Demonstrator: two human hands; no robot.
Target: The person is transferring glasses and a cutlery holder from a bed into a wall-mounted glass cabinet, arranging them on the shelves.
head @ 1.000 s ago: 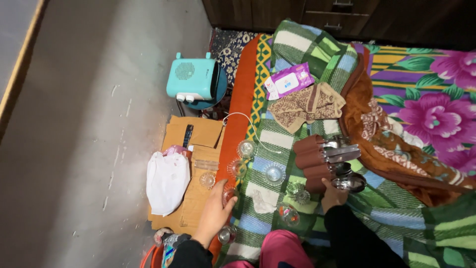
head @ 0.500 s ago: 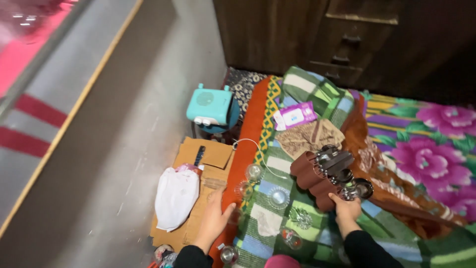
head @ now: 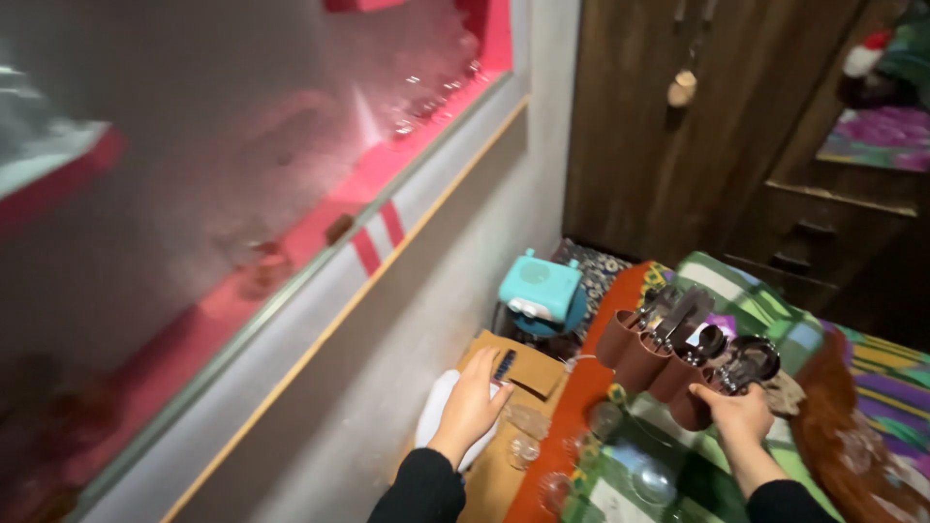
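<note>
My right hand (head: 741,412) grips the near end of a brown cutlery holder (head: 649,353) with several round cups, lifted above the bed. Metal spoons and ladles (head: 712,347) stand in the cups. My left hand (head: 472,402) rests flat on a white cloth bag (head: 433,421) and the edge of a flat cardboard box (head: 518,373) on the floor. A dark remote-like object (head: 505,364) lies on the cardboard just past my fingers. Several clear glasses (head: 528,450) stand near the bed edge, below the holder.
A teal box-shaped appliance (head: 539,291) sits on the floor beyond the cardboard. The bed carries a green striped blanket (head: 765,324) and a brown cloth (head: 857,426). A dark wooden cabinet (head: 697,136) stands behind. A grey wall with a red-lit panel (head: 291,194) fills the left.
The view has tilted up toward the wall and cabinet. My right hand has lifted the cutlery holder off the blanket. My left hand has moved forward onto the white bag.
</note>
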